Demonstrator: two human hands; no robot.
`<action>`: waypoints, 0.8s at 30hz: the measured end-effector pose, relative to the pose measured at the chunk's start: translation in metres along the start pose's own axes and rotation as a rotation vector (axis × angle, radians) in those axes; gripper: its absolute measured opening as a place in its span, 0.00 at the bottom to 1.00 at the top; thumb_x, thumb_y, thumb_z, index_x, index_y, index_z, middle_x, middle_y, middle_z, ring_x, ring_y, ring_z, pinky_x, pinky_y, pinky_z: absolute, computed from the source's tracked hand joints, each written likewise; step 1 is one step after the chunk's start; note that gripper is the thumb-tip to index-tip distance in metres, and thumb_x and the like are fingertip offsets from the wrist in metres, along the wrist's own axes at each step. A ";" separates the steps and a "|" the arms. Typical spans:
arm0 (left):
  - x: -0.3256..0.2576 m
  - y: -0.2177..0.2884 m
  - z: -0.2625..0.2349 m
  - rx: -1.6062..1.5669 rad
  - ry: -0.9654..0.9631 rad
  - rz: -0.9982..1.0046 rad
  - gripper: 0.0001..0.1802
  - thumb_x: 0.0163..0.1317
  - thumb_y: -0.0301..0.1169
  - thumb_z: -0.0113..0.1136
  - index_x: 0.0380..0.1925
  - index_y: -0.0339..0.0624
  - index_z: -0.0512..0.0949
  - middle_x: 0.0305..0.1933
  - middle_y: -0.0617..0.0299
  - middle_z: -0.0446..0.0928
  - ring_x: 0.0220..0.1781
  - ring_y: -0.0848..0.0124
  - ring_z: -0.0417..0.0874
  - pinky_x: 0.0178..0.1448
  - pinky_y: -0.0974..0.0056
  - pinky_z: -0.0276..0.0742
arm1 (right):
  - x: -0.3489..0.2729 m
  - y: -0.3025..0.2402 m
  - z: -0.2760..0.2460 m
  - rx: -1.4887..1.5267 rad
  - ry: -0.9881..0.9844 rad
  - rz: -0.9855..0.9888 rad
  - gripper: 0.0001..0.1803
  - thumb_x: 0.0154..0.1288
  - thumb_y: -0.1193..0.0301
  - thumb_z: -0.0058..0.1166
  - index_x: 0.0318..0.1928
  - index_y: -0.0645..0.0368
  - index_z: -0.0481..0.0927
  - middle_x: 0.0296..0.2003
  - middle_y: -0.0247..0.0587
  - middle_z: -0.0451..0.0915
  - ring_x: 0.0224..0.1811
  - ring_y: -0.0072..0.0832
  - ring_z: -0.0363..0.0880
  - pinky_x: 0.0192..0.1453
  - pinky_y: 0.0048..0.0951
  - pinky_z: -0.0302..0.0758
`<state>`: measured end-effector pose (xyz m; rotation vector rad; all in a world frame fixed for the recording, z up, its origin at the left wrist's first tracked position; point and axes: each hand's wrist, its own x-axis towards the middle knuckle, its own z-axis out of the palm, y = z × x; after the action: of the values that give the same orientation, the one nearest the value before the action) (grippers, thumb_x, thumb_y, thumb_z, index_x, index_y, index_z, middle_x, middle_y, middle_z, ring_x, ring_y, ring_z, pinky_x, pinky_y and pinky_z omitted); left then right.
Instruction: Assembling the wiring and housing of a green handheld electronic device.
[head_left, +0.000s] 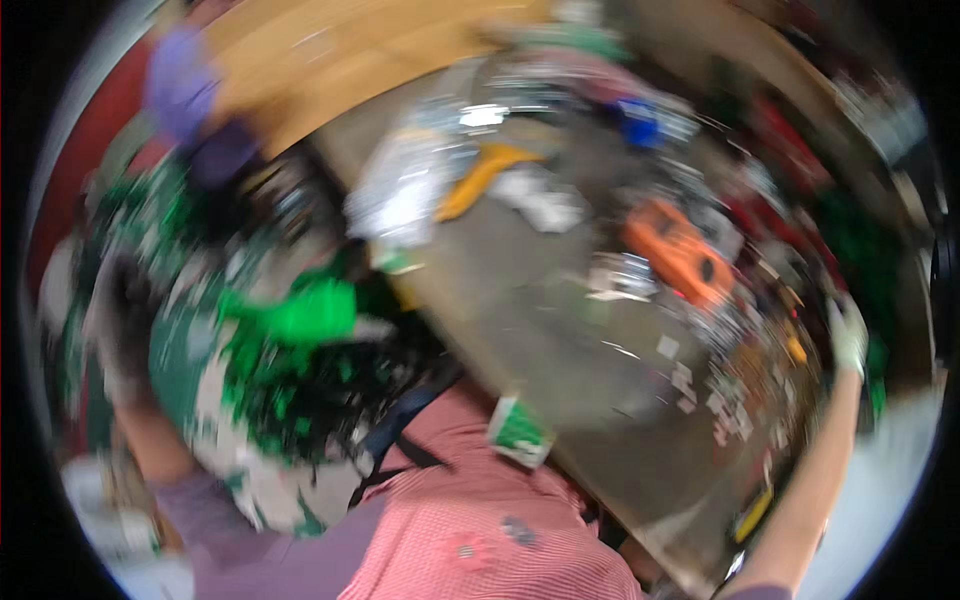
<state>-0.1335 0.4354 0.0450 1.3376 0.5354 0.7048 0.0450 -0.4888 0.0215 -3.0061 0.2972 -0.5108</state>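
Note:
The whole picture is smeared by motion. My left hand [122,315], in a greyish glove, is out at the far left beside a heap of green and dark pieces [300,390]; its fingers are too blurred to read. At the far right, my right hand [848,338] in a pale glove reaches over the table's right side, near small scattered parts [735,400]. Whether it holds anything cannot be made out. An orange boxy device with a dark dial, like a multimeter [680,250], lies on the grey table [500,310] between my arms.
A yellow curved thing [485,180] and clear plastic bags [405,195] lie on the table's far left. A blue item [640,120] is farther back. A green-and-white carton [520,432] sits at the near edge. Beyond is a wooden surface [350,50]; a bright green object [300,310] tops the heap.

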 end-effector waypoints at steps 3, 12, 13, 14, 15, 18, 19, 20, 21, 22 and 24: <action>0.022 0.041 -0.011 1.405 0.006 0.951 0.20 0.74 0.45 0.51 0.36 0.38 0.79 0.24 0.63 0.72 0.28 0.70 0.74 0.36 0.63 0.68 | 0.062 0.111 0.061 -0.035 -0.186 0.095 0.26 0.73 0.61 0.51 0.63 0.66 0.76 0.60 0.56 0.79 0.65 0.46 0.76 0.70 0.39 0.69; 0.063 -0.099 -0.080 1.799 -0.396 -0.018 0.17 0.57 0.34 0.59 0.44 0.38 0.81 0.40 0.41 0.84 0.43 0.46 0.86 0.48 0.48 0.81 | 0.137 0.221 0.127 0.350 -0.457 0.309 0.13 0.66 0.77 0.54 0.51 0.61 0.79 0.44 0.38 0.82 0.43 0.31 0.77 0.52 0.34 0.75; 0.046 -0.130 -0.094 1.675 -0.438 -0.110 0.16 0.55 0.33 0.59 0.42 0.40 0.84 0.42 0.42 0.84 0.46 0.46 0.86 0.50 0.49 0.82 | 0.139 0.211 0.126 0.243 -0.453 0.226 0.11 0.63 0.80 0.55 0.47 0.61 0.78 0.40 0.37 0.81 0.41 0.31 0.76 0.50 0.33 0.74; 0.036 -0.155 -0.095 1.898 -0.646 -0.150 0.16 0.54 0.33 0.61 0.42 0.42 0.85 0.44 0.42 0.84 0.49 0.48 0.86 0.52 0.50 0.83 | 0.134 0.205 0.127 0.134 -0.450 0.152 0.10 0.61 0.83 0.56 0.42 0.60 0.77 0.36 0.35 0.80 0.38 0.30 0.74 0.47 0.32 0.73; 0.014 -0.188 -0.097 2.051 -0.607 -0.133 0.14 0.53 0.31 0.62 0.40 0.44 0.86 0.43 0.44 0.85 0.48 0.49 0.87 0.51 0.50 0.84 | 0.126 0.201 0.119 0.131 -0.447 0.160 0.10 0.61 0.83 0.56 0.42 0.60 0.77 0.36 0.35 0.80 0.38 0.30 0.74 0.47 0.32 0.73; -0.054 -0.246 -0.112 2.212 -0.943 -0.313 0.12 0.56 0.29 0.61 0.39 0.46 0.88 0.42 0.51 0.87 0.47 0.53 0.89 0.48 0.51 0.85 | 0.109 0.177 0.104 -0.154 -0.275 0.159 0.15 0.56 0.80 0.60 0.46 0.62 0.79 0.36 0.43 0.82 0.40 0.35 0.79 0.50 0.33 0.76; -0.073 -0.259 -0.116 2.211 -0.984 -0.353 0.12 0.57 0.29 0.61 0.40 0.47 0.88 0.43 0.52 0.87 0.48 0.54 0.88 0.49 0.52 0.84 | 0.105 0.170 0.101 -0.155 -0.277 0.159 0.15 0.56 0.80 0.60 0.46 0.62 0.79 0.36 0.43 0.82 0.40 0.35 0.79 0.50 0.33 0.76; -0.083 -0.278 -0.120 2.208 -1.005 -0.318 0.12 0.59 0.29 0.60 0.41 0.48 0.88 0.46 0.54 0.87 0.51 0.56 0.88 0.50 0.53 0.84 | 0.094 0.182 0.079 -0.264 -0.094 0.126 0.21 0.58 0.80 0.60 0.53 0.62 0.77 0.45 0.46 0.81 0.48 0.39 0.79 0.58 0.33 0.74; -0.093 -0.287 -0.126 2.224 -1.020 -0.296 0.12 0.60 0.30 0.59 0.42 0.49 0.88 0.48 0.55 0.86 0.53 0.57 0.87 0.52 0.53 0.83 | 0.082 0.184 0.069 -0.361 0.072 0.091 0.26 0.59 0.80 0.60 0.60 0.62 0.76 0.54 0.49 0.81 0.56 0.43 0.79 0.67 0.34 0.71; -0.100 -0.297 -0.132 2.220 -0.947 -0.376 0.13 0.62 0.31 0.59 0.43 0.49 0.88 0.50 0.56 0.86 0.56 0.57 0.86 0.54 0.54 0.82 | 0.079 0.184 0.060 -0.414 0.016 0.188 0.32 0.62 0.78 0.59 0.68 0.63 0.71 0.62 0.50 0.77 0.66 0.45 0.73 0.74 0.37 0.65; -0.098 -0.306 -0.134 2.154 -0.870 -0.610 0.13 0.64 0.32 0.57 0.44 0.51 0.88 0.52 0.56 0.85 0.57 0.56 0.85 0.60 0.53 0.79 | 0.064 0.181 0.048 -0.375 0.107 0.149 0.29 0.63 0.79 0.57 0.67 0.63 0.72 0.62 0.50 0.77 0.66 0.44 0.73 0.74 0.37 0.65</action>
<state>-0.2499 0.4306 -0.2831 2.8362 0.8628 -1.5161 0.0883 -0.6769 -0.0234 -3.2781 0.6910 -0.6700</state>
